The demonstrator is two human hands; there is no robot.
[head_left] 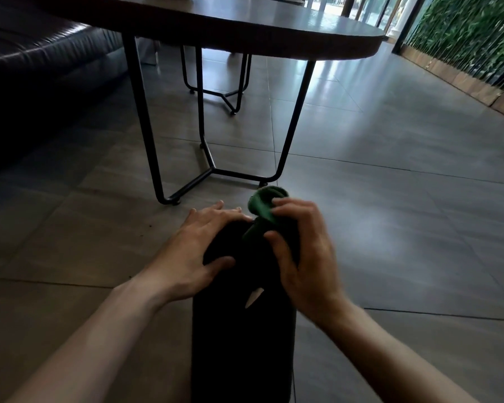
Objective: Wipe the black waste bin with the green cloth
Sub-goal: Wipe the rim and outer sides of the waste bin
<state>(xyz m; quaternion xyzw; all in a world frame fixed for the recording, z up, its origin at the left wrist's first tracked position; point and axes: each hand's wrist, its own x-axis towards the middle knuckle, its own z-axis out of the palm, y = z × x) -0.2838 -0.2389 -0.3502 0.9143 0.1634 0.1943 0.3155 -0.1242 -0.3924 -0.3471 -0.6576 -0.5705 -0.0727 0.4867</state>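
Black bin lying low in the middle of the view, on the grey tiled floor, its long dark body running from the bottom edge up to the hands. Small pale mark on its upper side, near the right wrist; too dim to tell what. Far end of the bin covered by both hands, so rim and opening not made out.

Left hand spread flat on the bin's left side, fingers stretched forward over the far end, thumb pressed across the dark surface; open and bracing, gripping nothing. Right hand closed around the green cloth, fingers curled over it, thumb pinching from below. Cloth bunched into a loose roll, its upper fold poking out above the knuckles, its lower part pressed against the top of the bin between the two hands. Bare forearms reaching in from both lower corners.

Beyond the hands, a dark round table on thin black metal legs, its nearest foot just past the cloth. Dark leather sofa at far left. Green leafy wall along the right, bright glazing behind.
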